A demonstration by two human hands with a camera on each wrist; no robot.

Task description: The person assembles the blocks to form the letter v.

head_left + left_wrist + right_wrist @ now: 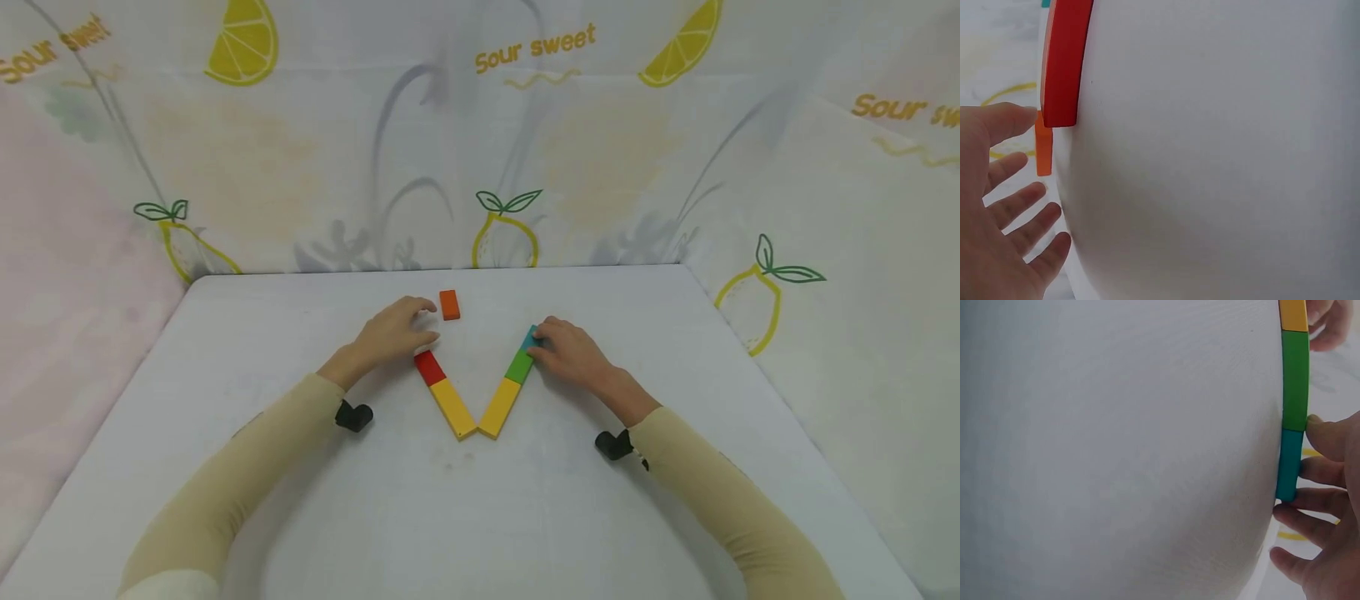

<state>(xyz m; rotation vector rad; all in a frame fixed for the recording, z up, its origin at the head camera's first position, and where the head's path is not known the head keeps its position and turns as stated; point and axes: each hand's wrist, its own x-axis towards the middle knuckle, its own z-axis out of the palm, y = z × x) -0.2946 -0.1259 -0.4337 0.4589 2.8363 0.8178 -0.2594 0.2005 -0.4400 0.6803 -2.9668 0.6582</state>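
Note:
Two rows of toy blocks form a V in the head view. The left row joins a red block (pixel 431 368) to a yellow block (pixel 453 408). On the right, a yellow block (pixel 498 408), a green block (pixel 518 366) and a blue block (pixel 529 337) stand end to end. My left hand (pixel 393 330) hovers at the red block's far end, fingers spread and holding nothing. With its fingertips over the top and far end of the blue block, my right hand (pixel 573 350) touches it; the thumb lies by the green-blue seam (pixel 1294 430).
A loose orange block (pixel 450 305) lies beyond the V, beside the left fingertips. The white tabletop (pixel 480 517) ends at a lemon-printed curtain (pixel 450 167). Small black wrist devices (pixel 354 416) are worn at both sleeves.

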